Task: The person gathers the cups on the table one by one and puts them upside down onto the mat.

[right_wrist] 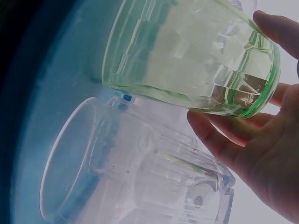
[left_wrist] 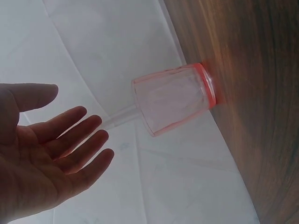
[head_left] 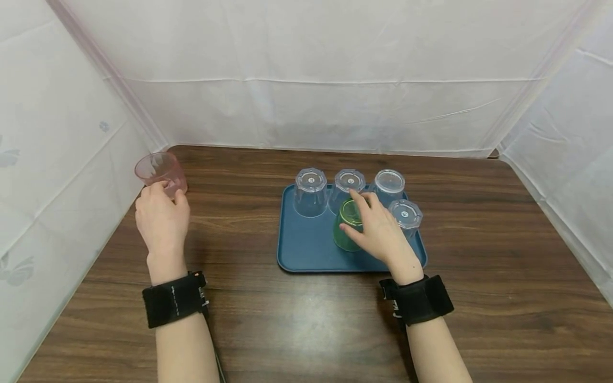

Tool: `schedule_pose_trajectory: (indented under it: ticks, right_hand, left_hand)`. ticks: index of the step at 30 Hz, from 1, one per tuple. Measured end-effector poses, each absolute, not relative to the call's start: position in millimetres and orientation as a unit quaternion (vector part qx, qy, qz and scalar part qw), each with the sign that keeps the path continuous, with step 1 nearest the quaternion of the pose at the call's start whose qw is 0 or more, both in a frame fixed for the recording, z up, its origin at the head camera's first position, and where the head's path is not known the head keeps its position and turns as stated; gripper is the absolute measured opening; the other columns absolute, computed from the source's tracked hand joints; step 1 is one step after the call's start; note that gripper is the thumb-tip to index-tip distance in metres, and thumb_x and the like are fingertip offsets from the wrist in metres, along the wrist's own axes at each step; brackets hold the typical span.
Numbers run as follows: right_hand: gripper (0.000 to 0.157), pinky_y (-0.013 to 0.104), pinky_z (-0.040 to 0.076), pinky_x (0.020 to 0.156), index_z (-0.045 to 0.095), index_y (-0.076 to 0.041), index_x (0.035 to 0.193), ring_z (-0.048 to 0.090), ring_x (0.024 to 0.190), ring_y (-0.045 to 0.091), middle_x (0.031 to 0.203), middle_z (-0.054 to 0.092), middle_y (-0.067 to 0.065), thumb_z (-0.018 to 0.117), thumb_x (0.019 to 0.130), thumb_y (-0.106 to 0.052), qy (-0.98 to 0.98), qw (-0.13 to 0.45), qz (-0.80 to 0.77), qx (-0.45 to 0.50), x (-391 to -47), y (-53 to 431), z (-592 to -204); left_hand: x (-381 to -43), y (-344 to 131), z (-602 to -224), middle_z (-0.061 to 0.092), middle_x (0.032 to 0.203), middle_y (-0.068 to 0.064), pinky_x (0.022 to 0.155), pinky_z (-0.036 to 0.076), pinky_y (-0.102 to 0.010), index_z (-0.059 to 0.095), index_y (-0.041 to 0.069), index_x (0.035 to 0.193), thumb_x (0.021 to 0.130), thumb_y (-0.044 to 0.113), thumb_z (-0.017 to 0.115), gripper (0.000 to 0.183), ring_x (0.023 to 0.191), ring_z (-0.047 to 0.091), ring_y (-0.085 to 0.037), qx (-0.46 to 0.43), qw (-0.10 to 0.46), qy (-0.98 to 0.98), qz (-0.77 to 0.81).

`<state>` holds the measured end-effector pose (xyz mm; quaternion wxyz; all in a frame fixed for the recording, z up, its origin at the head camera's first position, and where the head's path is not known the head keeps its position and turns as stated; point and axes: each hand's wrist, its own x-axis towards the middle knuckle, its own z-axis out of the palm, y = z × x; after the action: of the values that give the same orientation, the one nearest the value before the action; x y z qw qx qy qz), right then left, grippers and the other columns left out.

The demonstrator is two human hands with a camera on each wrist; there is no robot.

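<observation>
A pink tumbler [head_left: 167,173] stands mouth up at the table's far left corner. My left hand [head_left: 163,215] is just in front of it; in the left wrist view the fingers [left_wrist: 81,140] are loosely extended, apart from the tumbler, and hold nothing. On the blue tray [head_left: 306,252], a green tumbler [head_left: 346,236] sits upside down. My right hand [head_left: 380,229] reaches over its upturned base, gripping it with thumb and fingers on opposite sides, as the right wrist view shows. Right beside those fingers is an upside-down clear tumbler [right_wrist: 154,172].
Several clear tumblers stand upside down on the tray, among them one at back left [head_left: 311,194] and one at right [head_left: 406,215], partly behind my right hand. White sheeting [head_left: 306,106] encloses the wooden table [head_left: 239,319] at the back and both sides.
</observation>
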<state>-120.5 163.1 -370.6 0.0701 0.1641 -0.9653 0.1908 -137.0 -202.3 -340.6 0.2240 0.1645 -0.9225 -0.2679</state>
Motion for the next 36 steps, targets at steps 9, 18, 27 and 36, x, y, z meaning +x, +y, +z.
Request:
schedule_pose_trajectory:
  ticks: [9, 18, 27, 36]
  right_hand:
    - [0.073, 0.043, 0.046, 0.075, 0.026, -0.012, 0.144, 0.052, 0.094, 0.029, 0.128, 0.039, 0.018, 0.058, 0.085, -0.042, -0.967, 0.059, 0.186, 0.163, -120, 158, -373]
    - [0.075, 0.043, 0.046, 0.075, 0.027, -0.011, 0.144, 0.052, 0.091, 0.028, 0.126, 0.040, 0.018, 0.061, 0.084, -0.040, -0.968, 0.056, 0.184, 0.162, -120, 154, -371]
    - [0.076, 0.042, 0.046, 0.074, 0.027, -0.011, 0.144, 0.053, 0.088, 0.027, 0.127, 0.039, 0.019, 0.062, 0.083, -0.039, -0.969, 0.057, 0.179, 0.163, -121, 151, -372]
    - [0.075, 0.042, 0.046, 0.074, 0.028, -0.011, 0.143, 0.053, 0.087, 0.027, 0.127, 0.039, 0.019, 0.062, 0.083, -0.039, -0.970, 0.063, 0.172, 0.163, -122, 151, -373]
  left_hand:
    - [-136, -211, -351, 0.047, 0.121, -0.031, 0.094, 0.030, -0.057, 0.045, -0.010, 0.124, 0.091, 0.020, 0.044, 0.044, 0.113, 0.039, -0.047, 0.181, 0.227, -0.919, -0.267]
    - [-139, -215, -353, 0.046, 0.121, -0.031, 0.094, 0.030, -0.058, 0.045, -0.010, 0.125, 0.090, 0.021, 0.047, 0.047, 0.113, 0.039, -0.047, 0.183, 0.247, -0.913, -0.268]
    - [-163, -230, -344, 0.045, 0.118, -0.034, 0.092, 0.033, -0.057, 0.043, -0.017, 0.121, 0.090, 0.022, 0.046, 0.050, 0.110, 0.041, -0.048, 0.170, 0.237, -0.928, -0.234]
    - [-188, -252, -339, 0.030, 0.129, -0.038, 0.097, 0.026, -0.059, 0.026, -0.019, 0.131, 0.092, 0.029, 0.042, 0.064, 0.118, 0.029, -0.051, 0.151, 0.168, -0.952, -0.206]
